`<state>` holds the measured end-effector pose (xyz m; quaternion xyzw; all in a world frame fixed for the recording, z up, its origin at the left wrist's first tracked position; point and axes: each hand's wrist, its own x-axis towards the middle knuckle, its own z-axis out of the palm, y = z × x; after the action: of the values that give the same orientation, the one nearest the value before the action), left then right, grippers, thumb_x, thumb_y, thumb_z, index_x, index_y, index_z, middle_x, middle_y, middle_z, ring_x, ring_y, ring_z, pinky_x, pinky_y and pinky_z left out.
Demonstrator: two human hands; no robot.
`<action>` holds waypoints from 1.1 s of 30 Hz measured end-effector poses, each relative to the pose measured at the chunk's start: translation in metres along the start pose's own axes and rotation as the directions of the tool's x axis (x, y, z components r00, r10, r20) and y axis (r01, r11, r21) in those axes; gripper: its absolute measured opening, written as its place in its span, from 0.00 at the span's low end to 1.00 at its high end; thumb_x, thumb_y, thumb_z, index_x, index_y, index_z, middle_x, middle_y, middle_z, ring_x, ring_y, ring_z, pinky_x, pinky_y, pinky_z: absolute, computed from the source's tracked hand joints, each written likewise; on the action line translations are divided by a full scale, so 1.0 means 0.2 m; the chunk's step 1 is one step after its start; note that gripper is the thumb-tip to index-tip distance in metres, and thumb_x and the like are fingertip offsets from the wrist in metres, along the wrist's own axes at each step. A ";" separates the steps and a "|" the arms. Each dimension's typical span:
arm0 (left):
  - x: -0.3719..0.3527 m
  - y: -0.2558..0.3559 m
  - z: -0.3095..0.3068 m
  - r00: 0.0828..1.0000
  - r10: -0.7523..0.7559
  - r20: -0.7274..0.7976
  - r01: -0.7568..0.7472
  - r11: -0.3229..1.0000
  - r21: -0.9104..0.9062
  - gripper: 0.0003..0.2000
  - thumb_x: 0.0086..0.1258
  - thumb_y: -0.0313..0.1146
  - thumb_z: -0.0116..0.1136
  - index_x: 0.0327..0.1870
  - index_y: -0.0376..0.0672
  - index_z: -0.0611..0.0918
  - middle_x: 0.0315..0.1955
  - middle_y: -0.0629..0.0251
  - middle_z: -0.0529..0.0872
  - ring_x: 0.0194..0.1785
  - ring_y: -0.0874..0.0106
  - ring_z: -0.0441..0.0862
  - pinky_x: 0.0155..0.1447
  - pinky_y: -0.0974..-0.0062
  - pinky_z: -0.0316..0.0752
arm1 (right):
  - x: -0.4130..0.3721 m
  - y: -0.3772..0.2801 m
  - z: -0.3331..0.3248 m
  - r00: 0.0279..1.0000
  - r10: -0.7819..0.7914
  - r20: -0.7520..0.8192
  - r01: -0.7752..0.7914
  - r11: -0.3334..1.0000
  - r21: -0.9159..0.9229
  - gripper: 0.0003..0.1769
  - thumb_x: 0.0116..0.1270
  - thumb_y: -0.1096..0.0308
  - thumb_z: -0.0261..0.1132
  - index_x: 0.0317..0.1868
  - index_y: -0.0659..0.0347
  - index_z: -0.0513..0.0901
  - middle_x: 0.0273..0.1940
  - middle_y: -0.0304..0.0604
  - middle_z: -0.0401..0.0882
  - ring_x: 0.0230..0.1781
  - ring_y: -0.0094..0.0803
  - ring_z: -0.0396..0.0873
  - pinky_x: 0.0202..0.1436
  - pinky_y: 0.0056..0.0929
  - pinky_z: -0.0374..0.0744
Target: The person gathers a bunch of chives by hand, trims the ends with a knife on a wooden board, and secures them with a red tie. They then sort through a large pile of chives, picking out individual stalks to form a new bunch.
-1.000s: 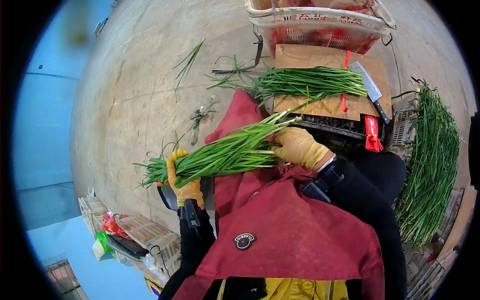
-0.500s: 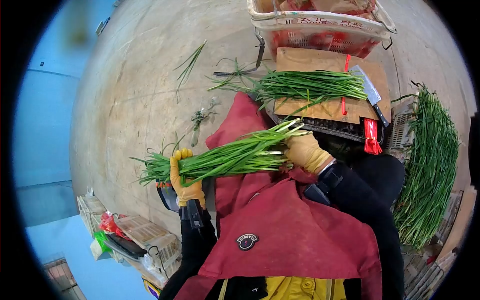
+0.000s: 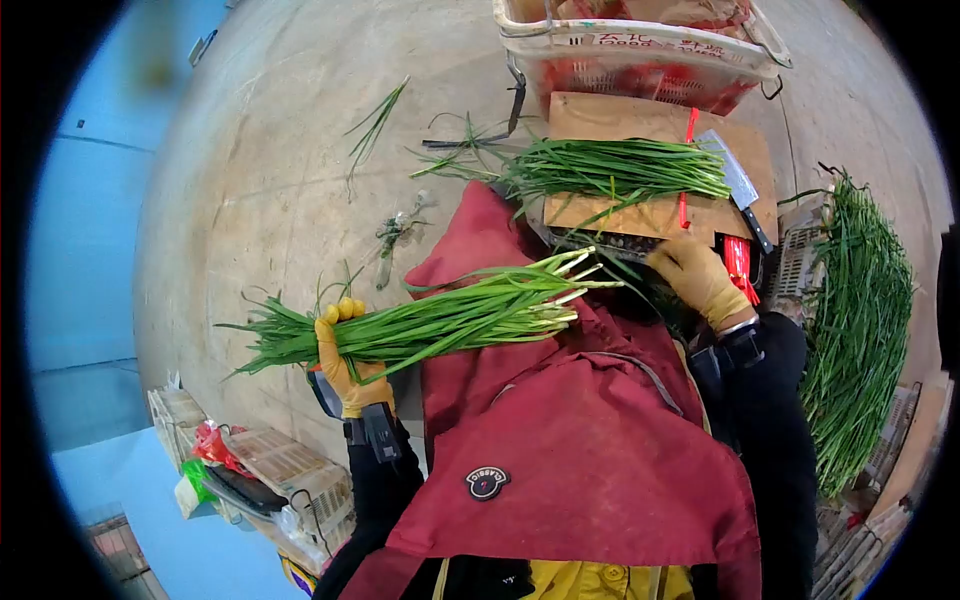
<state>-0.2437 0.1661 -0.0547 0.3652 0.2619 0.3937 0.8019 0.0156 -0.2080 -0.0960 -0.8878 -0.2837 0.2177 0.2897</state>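
Observation:
My left hand [image 3: 347,350], in a yellow glove, is wrapped round the leafy end of a bunch of long green stalks [image 3: 470,315] held above my red apron [image 3: 590,460]. The pale cut ends point right. My right hand [image 3: 697,278], also gloved, is apart from the bunch, near the front edge of the cardboard; its fingers are curled and whatever lies between them is too small to tell. Another pile of stalks [image 3: 620,170] lies on the cardboard [image 3: 620,115] across a red strip, with a knife [image 3: 735,175] at its right end.
A white crate [image 3: 640,60] stands behind the cardboard. Red strips [image 3: 738,265] hang at its front right. A large heap of stalks [image 3: 860,320] lies at the right. Loose stalks [image 3: 378,125] lie on the floor. Crates and bags [image 3: 290,465] are at the lower left.
My right hand has let go of the pale ends of the bunch and moved right, towards the red strips. My left hand and the bunch have shifted slightly left.

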 end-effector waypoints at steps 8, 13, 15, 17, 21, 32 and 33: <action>-0.05 0.06 0.11 0.965 0.062 0.256 -0.074 0.996 0.040 0.10 0.72 0.38 0.57 0.42 0.41 0.81 0.42 0.58 0.84 0.49 0.63 0.81 0.58 0.64 0.76 | 0.12 -0.44 0.24 0.946 -0.223 0.235 0.129 0.925 0.358 0.16 0.65 0.56 0.59 0.37 0.60 0.86 0.33 0.52 0.82 0.35 0.51 0.79 0.38 0.43 0.76; -0.05 0.06 0.11 0.971 0.056 0.232 -0.069 0.997 0.044 0.11 0.73 0.40 0.57 0.42 0.40 0.81 0.41 0.59 0.84 0.49 0.64 0.81 0.57 0.64 0.76 | 0.08 -0.35 0.27 0.977 -0.180 0.116 0.188 0.980 -0.071 0.17 0.62 0.55 0.59 0.30 0.60 0.84 0.30 0.52 0.82 0.35 0.52 0.81 0.40 0.48 0.78; -0.04 0.06 0.09 0.983 0.015 0.183 -0.019 1.000 0.020 0.12 0.73 0.40 0.57 0.42 0.40 0.81 0.42 0.60 0.83 0.49 0.66 0.79 0.60 0.65 0.74 | 0.04 -0.21 0.31 0.981 -0.163 0.106 0.181 0.963 -0.199 0.17 0.61 0.55 0.59 0.30 0.60 0.84 0.30 0.52 0.82 0.36 0.52 0.81 0.41 0.49 0.78; -0.04 0.07 0.08 0.995 -0.003 0.098 0.001 1.000 0.022 0.12 0.73 0.41 0.57 0.42 0.40 0.81 0.42 0.61 0.83 0.49 0.68 0.79 0.61 0.66 0.73 | 0.00 0.00 0.33 0.978 -0.029 0.207 0.095 0.944 -0.317 0.18 0.61 0.54 0.58 0.31 0.59 0.86 0.33 0.52 0.83 0.38 0.51 0.82 0.43 0.48 0.79; -0.08 0.10 0.23 0.996 -0.050 -0.073 0.052 0.998 0.022 0.12 0.72 0.41 0.57 0.44 0.40 0.81 0.44 0.60 0.84 0.51 0.67 0.80 0.61 0.65 0.74 | -0.16 0.22 0.25 0.893 0.248 0.375 -0.043 0.877 -0.478 0.18 0.58 0.55 0.61 0.37 0.60 0.86 0.34 0.53 0.84 0.39 0.52 0.82 0.46 0.44 0.79; -0.13 0.23 0.72 0.859 0.130 0.494 -0.127 0.991 -0.041 0.11 0.72 0.41 0.57 0.32 0.45 0.77 0.42 0.66 0.81 0.52 0.61 0.77 0.63 0.54 0.70 | -0.12 -0.36 0.20 0.779 -0.500 0.378 -0.420 0.032 0.907 0.35 0.69 0.46 0.60 0.68 0.60 0.68 0.58 0.45 0.77 0.56 0.36 0.76 0.58 0.34 0.74; -0.14 0.26 0.70 0.746 0.034 0.665 -0.052 0.999 0.007 0.14 0.70 0.42 0.59 0.27 0.48 0.71 0.41 0.66 0.80 0.60 0.57 0.74 0.67 0.49 0.65 | -0.08 -0.35 0.30 0.773 -0.551 0.315 -0.444 -0.115 0.889 0.37 0.70 0.44 0.58 0.70 0.60 0.64 0.61 0.45 0.74 0.58 0.36 0.75 0.60 0.35 0.73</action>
<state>-0.1833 0.1119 0.0741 0.4973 -0.0440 0.2531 0.8287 -0.0551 -0.1470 -0.0919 -0.2094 -0.1389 0.6194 0.7438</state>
